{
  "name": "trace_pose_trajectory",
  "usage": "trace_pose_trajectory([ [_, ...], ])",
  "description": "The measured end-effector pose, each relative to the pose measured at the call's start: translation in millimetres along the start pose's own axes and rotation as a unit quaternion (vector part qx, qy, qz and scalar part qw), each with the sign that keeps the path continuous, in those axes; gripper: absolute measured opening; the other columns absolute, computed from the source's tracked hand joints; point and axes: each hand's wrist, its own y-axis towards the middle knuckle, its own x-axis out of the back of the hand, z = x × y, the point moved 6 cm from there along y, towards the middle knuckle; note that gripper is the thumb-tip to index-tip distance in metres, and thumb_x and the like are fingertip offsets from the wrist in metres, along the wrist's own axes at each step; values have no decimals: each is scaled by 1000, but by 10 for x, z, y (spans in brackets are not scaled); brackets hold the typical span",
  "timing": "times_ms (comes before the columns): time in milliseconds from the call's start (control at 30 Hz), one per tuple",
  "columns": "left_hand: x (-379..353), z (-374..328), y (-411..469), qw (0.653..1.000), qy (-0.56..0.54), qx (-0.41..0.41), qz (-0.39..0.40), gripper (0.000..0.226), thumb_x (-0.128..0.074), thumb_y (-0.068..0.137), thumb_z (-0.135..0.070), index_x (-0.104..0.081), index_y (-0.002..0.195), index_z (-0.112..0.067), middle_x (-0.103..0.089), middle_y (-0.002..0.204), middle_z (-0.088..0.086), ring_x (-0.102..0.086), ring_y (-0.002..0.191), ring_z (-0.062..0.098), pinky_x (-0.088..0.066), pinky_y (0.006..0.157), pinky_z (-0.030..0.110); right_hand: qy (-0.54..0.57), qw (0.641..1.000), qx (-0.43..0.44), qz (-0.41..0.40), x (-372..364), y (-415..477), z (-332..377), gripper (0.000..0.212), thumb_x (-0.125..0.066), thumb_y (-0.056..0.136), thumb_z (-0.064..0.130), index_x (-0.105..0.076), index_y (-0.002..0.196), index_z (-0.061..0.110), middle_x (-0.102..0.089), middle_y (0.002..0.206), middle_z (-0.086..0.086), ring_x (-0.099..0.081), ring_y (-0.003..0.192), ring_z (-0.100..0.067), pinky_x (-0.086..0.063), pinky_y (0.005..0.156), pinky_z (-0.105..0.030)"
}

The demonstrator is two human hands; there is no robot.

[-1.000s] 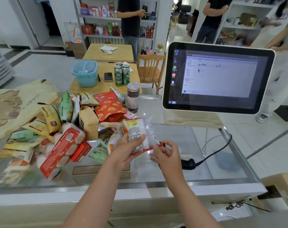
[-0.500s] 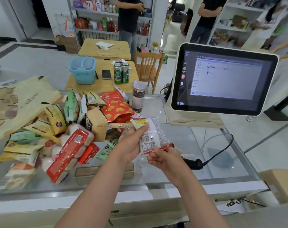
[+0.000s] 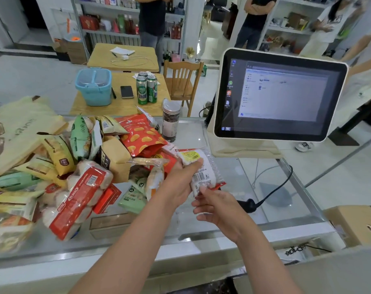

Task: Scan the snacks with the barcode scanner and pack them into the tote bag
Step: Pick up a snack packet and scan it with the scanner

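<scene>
My left hand (image 3: pixel 178 183) grips a clear snack packet (image 3: pixel 203 169) with a yellow label and a barcode facing me, held above the glass counter (image 3: pixel 201 234). My right hand (image 3: pixel 217 209) is just below the packet with its fingers apart; one fingertip touches the packet's red lower edge. The black barcode scanner (image 3: pixel 247 205) lies on the glass right of that hand, its cable running off to the right. A pile of snack bags (image 3: pixel 89 166) covers the counter's left half. The beige tote bag (image 3: pixel 21 128) lies flat at the far left, partly under the pile.
A white touchscreen monitor (image 3: pixel 280 96) stands at the back right of the counter. A dark jar (image 3: pixel 170 122) is beside the pile. A cardboard box (image 3: pixel 354 223) sits at the right edge. Behind are wooden tables, a chair, shelves and standing people.
My left hand has tilted the packet so its barcode faces me. My right hand has let go of the packet's lower edge and spread its fingers. The camera has moved closer.
</scene>
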Motion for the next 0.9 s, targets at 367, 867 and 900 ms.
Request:
trace_pose_trajectory([
  [367, -98, 175, 64, 996, -28, 81, -16, 6, -55, 94, -2, -60, 95, 1, -69, 84, 16, -70, 65, 22, -59, 59, 39, 118, 993, 9, 16, 167, 34, -184, 11, -47, 97, 6, -57, 92, 4, -53, 58, -4, -52, 53, -13, -46, 51, -23],
  [867, -167, 157, 154, 998, 41, 36, -40, 12, -52, 96, -2, -58, 105, -6, -69, 91, 10, -67, 80, 21, -57, 67, 40, -400, 871, 229, -172, 849, -41, 49, 34, -78, 74, 41, -61, 100, 29, -54, 90, 16, -47, 87, -1, -42, 81, -18],
  [900, -181, 154, 163, 998, 46, 33, -42, 13, -52, 96, -2, -58, 107, -5, -69, 91, 10, -67, 80, 21, -57, 68, 39, -470, 830, 241, -180, 894, -25, 52, 48, -77, 72, 47, -57, 114, 33, -51, 103, 17, -43, 97, 0, -37, 89, -20],
])
